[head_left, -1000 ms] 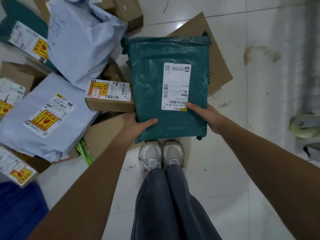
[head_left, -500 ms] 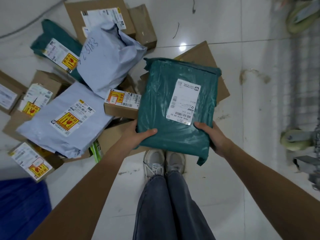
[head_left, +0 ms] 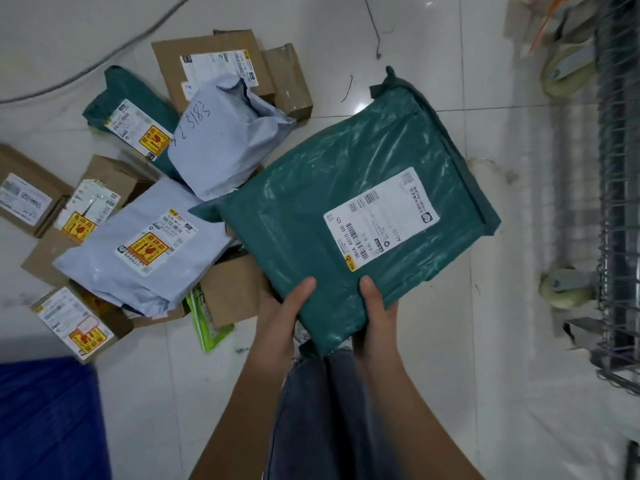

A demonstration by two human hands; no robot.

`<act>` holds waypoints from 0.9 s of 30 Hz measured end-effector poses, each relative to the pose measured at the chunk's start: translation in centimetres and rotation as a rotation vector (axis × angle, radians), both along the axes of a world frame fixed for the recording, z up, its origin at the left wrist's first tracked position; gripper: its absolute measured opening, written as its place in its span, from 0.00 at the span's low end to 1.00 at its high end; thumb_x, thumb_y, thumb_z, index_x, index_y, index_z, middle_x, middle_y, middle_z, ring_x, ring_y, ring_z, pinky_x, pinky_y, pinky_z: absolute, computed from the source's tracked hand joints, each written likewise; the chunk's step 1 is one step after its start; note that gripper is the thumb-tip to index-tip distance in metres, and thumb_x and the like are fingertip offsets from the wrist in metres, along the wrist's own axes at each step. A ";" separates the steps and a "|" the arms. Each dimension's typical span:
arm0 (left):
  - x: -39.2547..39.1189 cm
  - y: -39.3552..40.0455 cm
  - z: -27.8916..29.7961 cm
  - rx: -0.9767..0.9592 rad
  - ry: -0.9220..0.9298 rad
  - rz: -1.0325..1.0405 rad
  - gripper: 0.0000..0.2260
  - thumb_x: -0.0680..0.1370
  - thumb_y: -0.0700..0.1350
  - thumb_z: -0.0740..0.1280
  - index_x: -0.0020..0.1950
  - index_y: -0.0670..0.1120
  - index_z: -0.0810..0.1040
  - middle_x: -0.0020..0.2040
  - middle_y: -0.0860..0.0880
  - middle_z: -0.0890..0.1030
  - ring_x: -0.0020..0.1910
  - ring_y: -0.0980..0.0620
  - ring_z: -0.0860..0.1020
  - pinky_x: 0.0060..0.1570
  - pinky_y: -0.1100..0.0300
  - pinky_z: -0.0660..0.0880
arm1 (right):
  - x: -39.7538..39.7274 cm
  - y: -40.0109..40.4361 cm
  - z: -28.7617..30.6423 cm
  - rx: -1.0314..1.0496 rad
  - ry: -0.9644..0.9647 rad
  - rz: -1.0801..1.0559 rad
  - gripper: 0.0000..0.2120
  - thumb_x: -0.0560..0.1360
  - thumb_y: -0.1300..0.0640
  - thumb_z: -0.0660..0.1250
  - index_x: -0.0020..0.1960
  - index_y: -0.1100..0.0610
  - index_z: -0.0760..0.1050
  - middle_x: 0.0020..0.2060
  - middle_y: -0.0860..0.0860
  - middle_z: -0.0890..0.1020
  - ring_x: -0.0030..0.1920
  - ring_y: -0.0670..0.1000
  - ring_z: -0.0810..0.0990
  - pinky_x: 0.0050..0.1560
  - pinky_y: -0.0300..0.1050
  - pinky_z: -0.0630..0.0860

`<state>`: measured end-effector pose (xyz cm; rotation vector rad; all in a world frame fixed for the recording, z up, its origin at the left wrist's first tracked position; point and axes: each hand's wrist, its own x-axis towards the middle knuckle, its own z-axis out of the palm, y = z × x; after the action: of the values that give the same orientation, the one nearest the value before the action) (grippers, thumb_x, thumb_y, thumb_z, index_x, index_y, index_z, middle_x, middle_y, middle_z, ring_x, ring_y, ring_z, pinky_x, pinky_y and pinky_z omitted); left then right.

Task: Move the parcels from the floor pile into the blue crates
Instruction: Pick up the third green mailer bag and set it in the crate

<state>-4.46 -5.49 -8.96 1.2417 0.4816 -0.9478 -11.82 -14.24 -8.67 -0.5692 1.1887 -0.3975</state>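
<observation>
Resting green parcel (head_left: 349,216) between both hands' fingers (head_left: 372,299).

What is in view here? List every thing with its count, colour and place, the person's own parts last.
green parcel: one, dark green with a white label, held up at centre.
green mailer: one, dark green, on the floor at the far left of the pile.
grey mailers: two, pale grey, middle of the pile.
cardboard boxes: several, brown, around the pile; exact count unclear.
blue crate: one, blue, bottom left corner.
wire cart: one, grey metal with pale wheels, right edge.
cable: one, grey, top left floor.
floor: white tiles.
left hand: grips the parcel's near edge.
right hand: grips the same edge.
</observation>
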 end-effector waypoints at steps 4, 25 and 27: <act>1.9 0.3 1.0 -0.007 0.030 -0.076 0.12 0.67 0.46 0.72 0.46 0.61 0.84 0.47 0.57 0.85 0.46 0.58 0.83 0.38 0.65 0.79 | -0.6 0.3 1.5 0.052 0.060 0.166 0.30 0.72 0.52 0.71 0.70 0.50 0.63 0.65 0.52 0.76 0.62 0.52 0.78 0.60 0.54 0.76; 4.5 13.5 14.1 0.062 0.025 0.185 0.34 0.58 0.49 0.73 0.64 0.45 0.74 0.53 0.43 0.83 0.48 0.45 0.83 0.42 0.52 0.80 | 7.5 -11.6 12.9 -0.043 0.167 1.124 0.37 0.62 0.38 0.74 0.67 0.47 0.70 0.56 0.50 0.83 0.54 0.54 0.83 0.53 0.51 0.79; 3.1 14.8 14.9 0.037 0.001 0.266 0.27 0.65 0.48 0.72 0.64 0.46 0.74 0.51 0.44 0.84 0.46 0.45 0.83 0.41 0.53 0.81 | 7.5 -10.1 13.3 -0.039 0.163 1.150 0.39 0.59 0.36 0.74 0.68 0.46 0.70 0.57 0.50 0.82 0.55 0.54 0.82 0.57 0.54 0.78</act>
<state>-1.37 9.34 5.92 1.1762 0.6497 -0.7165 -4.36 -24.30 4.65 -1.2169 0.8287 0.6159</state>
